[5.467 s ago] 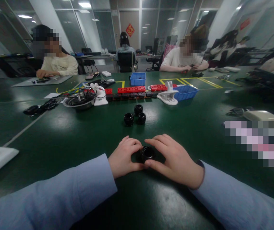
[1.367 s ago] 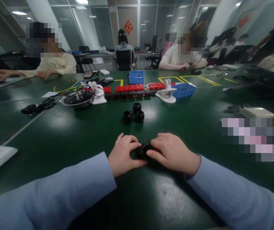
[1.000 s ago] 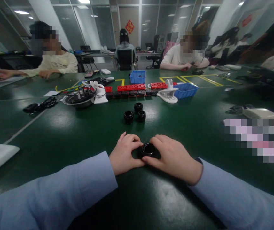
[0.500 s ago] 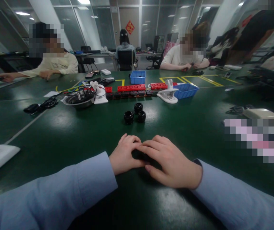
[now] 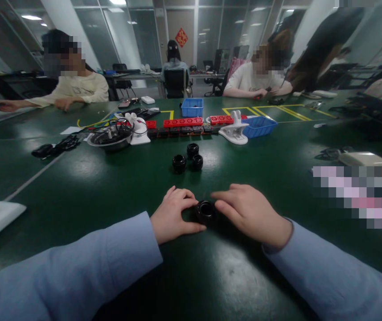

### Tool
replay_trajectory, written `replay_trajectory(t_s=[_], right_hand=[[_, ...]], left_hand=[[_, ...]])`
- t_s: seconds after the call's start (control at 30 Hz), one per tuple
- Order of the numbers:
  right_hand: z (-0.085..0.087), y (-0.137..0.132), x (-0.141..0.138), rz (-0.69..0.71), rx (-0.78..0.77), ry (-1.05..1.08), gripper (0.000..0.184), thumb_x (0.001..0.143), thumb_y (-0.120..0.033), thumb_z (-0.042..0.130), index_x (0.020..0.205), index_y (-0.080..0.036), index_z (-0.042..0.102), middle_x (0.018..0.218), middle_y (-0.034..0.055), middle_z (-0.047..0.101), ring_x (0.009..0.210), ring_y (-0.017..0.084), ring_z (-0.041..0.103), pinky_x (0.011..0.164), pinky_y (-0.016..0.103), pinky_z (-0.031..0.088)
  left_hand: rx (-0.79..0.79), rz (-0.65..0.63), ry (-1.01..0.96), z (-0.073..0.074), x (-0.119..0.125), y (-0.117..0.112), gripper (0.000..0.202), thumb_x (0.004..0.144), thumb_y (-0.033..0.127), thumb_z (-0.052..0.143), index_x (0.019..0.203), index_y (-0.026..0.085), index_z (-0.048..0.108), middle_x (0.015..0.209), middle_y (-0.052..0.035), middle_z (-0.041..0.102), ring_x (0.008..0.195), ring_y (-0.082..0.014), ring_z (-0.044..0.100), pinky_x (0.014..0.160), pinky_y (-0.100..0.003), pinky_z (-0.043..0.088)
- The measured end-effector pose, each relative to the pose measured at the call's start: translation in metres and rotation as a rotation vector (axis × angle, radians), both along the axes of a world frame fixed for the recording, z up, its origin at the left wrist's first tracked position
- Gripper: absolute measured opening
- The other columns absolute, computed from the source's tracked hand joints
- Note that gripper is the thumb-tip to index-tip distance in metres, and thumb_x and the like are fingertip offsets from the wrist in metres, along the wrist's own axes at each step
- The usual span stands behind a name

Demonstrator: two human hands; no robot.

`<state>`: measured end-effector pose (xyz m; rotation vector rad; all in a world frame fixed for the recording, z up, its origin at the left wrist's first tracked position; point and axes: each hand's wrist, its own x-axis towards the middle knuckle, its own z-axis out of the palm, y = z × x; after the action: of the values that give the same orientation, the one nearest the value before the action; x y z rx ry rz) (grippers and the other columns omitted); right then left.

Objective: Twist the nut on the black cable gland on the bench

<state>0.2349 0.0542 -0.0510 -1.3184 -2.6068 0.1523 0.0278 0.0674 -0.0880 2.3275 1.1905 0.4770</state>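
A glossy black ring (image 5: 206, 211), thick-walled and hollow like a small tyre, lies on the green table in front of me. My left hand (image 5: 175, 215) curves round its left side, index finger on the far edge and thumb at the near edge. At the ring's right edge is my right hand (image 5: 249, 211), with thumb and index finger slightly apart and the other fingers partly hidden; it does not grip the ring. Beyond my hands, three similar black rings stand close together: a left one (image 5: 179, 163), a right one (image 5: 197, 162) and a back one (image 5: 192, 150).
Red blocks (image 5: 183, 122) form a row across the table. Around it are a metal bowl (image 5: 110, 143) of parts, a white clip stand (image 5: 234, 131) and blue bins (image 5: 260, 127). Black cables (image 5: 57, 147) lie left. Co-workers sit at the far side.
My right hand has drawn back to the right and its fingers have come off the ring, which now shows between the hands. My left hand has hardly moved.
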Motion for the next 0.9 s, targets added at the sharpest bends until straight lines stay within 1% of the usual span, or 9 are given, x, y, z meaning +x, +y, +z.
replay_trajectory(t_s=[0.07, 0.1, 0.17, 0.37, 0.47, 0.57, 0.67, 0.77, 0.9], right_hand=[[-0.003, 0.009, 0.005, -0.193, 0.008, -0.076, 0.043, 0.097, -0.038, 0.033, 0.124, -0.01, 0.05, 0.098, 0.0107, 0.06, 0.085, 0.022, 0.053, 0.072, 0.031, 0.037], [-0.004, 0.012, 0.006, -0.249, 0.011, -0.087, 0.046, 0.097, -0.037, 0.036, 0.132, -0.008, 0.041, 0.105, 0.012, 0.058, 0.09, 0.023, 0.053, 0.075, 0.032, 0.039], [-0.006, 0.014, 0.006, -0.275, 0.011, -0.064, 0.049, 0.096, -0.035, 0.039, 0.135, -0.007, 0.036, 0.108, 0.0117, 0.057, 0.094, 0.023, 0.053, 0.079, 0.034, 0.041], [-0.004, 0.002, -0.003, -0.128, 0.007, 0.107, 0.038, 0.093, -0.035, 0.046, 0.12, -0.011, 0.053, 0.098, 0.0079, 0.058, 0.089, 0.022, 0.052, 0.075, 0.035, 0.043], [-0.005, -0.005, -0.008, -0.051, 0.001, 0.208, 0.039, 0.088, -0.04, 0.055, 0.115, -0.012, 0.055, 0.095, 0.0067, 0.058, 0.088, 0.022, 0.051, 0.073, 0.035, 0.043], [-0.005, -0.01, -0.013, 0.012, 0.031, 0.285, 0.042, 0.082, -0.039, 0.063, 0.113, -0.012, 0.055, 0.096, 0.0064, 0.057, 0.087, 0.021, 0.049, 0.074, 0.035, 0.042], [-0.005, -0.014, -0.017, 0.032, 0.032, 0.286, 0.035, 0.079, -0.032, 0.067, 0.108, -0.014, 0.057, 0.095, 0.0057, 0.056, 0.085, 0.02, 0.047, 0.074, 0.034, 0.042], [-0.006, -0.015, -0.019, 0.039, 0.012, 0.267, 0.026, 0.081, -0.026, 0.065, 0.104, -0.015, 0.059, 0.093, 0.005, 0.056, 0.084, 0.019, 0.046, 0.074, 0.033, 0.042], [-0.007, -0.016, -0.02, 0.031, 0.006, 0.267, 0.026, 0.081, -0.026, 0.065, 0.104, -0.015, 0.059, 0.092, 0.0044, 0.055, 0.084, 0.019, 0.045, 0.074, 0.034, 0.042]], left_hand=[[-0.003, -0.008, 0.008, -0.001, -0.001, 0.001, 0.038, 0.062, 0.043, 0.076, 0.091, 0.021, 0.063, 0.096, -0.001, 0.053, 0.1, -0.0215, 0.05, 0.108, -0.055, 0.012], [-0.003, -0.007, 0.011, -0.001, -0.001, 0.001, 0.039, 0.062, 0.043, 0.076, 0.091, 0.021, 0.063, 0.096, -0.0011, 0.052, 0.1, -0.0217, 0.049, 0.108, -0.055, 0.012], [-0.007, -0.009, 0.016, -0.001, -0.001, 0.0, 0.039, 0.063, 0.043, 0.076, 0.092, 0.021, 0.062, 0.097, -0.0012, 0.052, 0.101, -0.0218, 0.049, 0.108, -0.055, 0.012], [0.007, -0.012, 0.002, -0.003, 0.0, -0.001, 0.041, 0.063, 0.042, 0.076, 0.094, 0.021, 0.061, 0.1, -0.002, 0.053, 0.102, -0.0219, 0.049, 0.108, -0.055, 0.013], [0.024, -0.013, -0.011, -0.004, 0.0, -0.002, 0.04, 0.063, 0.04, 0.076, 0.095, 0.02, 0.06, 0.101, -0.003, 0.054, 0.102, -0.0224, 0.05, 0.107, -0.054, 0.016], [0.033, -0.017, -0.026, -0.004, 0.001, -0.002, 0.036, 0.065, 0.039, 0.074, 0.092, 0.02, 0.06, 0.101, -0.0032, 0.055, 0.099, -0.0221, 0.05, 0.106, -0.054, 0.019], [0.03, -0.023, -0.033, -0.003, 0.001, -0.002, 0.034, 0.065, 0.039, 0.073, 0.091, 0.02, 0.061, 0.101, -0.0032, 0.055, 0.099, -0.0217, 0.051, 0.106, -0.051, 0.021], [0.03, -0.017, -0.025, -0.003, 0.001, -0.001, 0.038, 0.065, 0.039, 0.072, 0.095, 0.02, 0.06, 0.103, -0.0039, 0.055, 0.101, -0.0228, 0.05, 0.106, -0.052, 0.02], [0.027, -0.014, -0.008, -0.002, 0.001, -0.001, 0.044, 0.063, 0.039, 0.074, 0.1, 0.02, 0.059, 0.105, -0.0038, 0.054, 0.103, -0.0229, 0.049, 0.107, -0.054, 0.017]])
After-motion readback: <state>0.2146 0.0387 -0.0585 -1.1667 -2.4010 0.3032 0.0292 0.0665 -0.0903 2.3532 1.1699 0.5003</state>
